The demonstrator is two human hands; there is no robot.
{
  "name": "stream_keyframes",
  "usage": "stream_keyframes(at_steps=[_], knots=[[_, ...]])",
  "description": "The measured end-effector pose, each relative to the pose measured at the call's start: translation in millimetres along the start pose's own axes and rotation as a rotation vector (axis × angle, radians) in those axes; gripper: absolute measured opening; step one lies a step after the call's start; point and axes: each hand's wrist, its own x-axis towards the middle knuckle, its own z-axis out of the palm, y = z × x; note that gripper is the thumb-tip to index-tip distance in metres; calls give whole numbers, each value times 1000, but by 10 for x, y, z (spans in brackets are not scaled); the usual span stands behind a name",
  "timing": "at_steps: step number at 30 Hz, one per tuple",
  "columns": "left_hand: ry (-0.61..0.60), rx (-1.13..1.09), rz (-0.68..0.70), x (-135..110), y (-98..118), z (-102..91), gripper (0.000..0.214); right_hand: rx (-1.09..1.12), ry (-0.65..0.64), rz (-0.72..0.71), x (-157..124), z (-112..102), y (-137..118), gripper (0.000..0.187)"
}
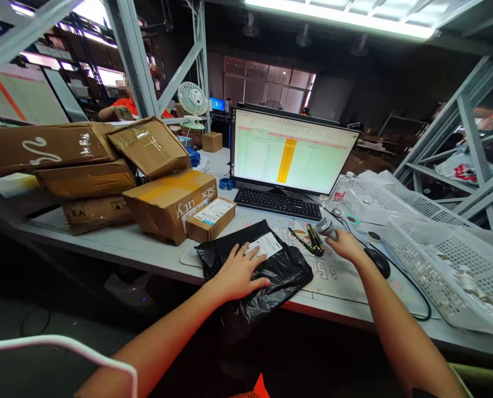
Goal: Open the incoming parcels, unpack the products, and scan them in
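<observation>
The left hand (240,275) lies with fingers spread on a glossy black plastic parcel (286,276) bearing a white paper label (270,245), which overhangs the near edge of a white desk (117,240). The right hand (343,245) has its grip around a grey handheld scanner (326,227), beside a black-and-yellow utility knife (315,241). Brown cardboard boxes (157,207) are piled left of a black-framed monitor (258,152) and black keyboard (275,204).

Place: I'm in what looks like a warehouse, at a parcel counter (147,252).
Cartons (159,215): taped, piled around my ten o'clock, one bearing a printed label.
Black bag (288,276): labelled too, close at my twelve.
Monitor (258,155): shows me a spreadsheet-like table, beyond the bag at twelve.
Framework (126,38): grey metal beams at my eleven and two.
Baskets (420,276): white, perforated, at my two.
</observation>
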Motion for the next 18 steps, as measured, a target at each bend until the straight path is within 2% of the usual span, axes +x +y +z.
stream_keyframes(at_steps=[4, 7, 9, 12, 15, 18], knots=[[26, 12, -138, -51, -227, 101, 74, -49, 36, 181, 29, 368, 210, 41], [69, -12, -166, -77, -281, 262, 69, -66, 79, 245, 11, 505, 240, 48], [113, -24, -160, -87, -298, 334, 66, -60, 112, 249, 33, 463, 247, 52], [158, -32, -141, -81, -321, 382, 62, -37, 179, 229, 169, 235, 207, 52], [176, -33, -155, -57, -340, 407, 60, -14, 245, 177, 464, 35, 28, 57], [212, -37, -160, -37, -355, 435, 58, 11, 209, 66, 856, 82, -260, 53]])
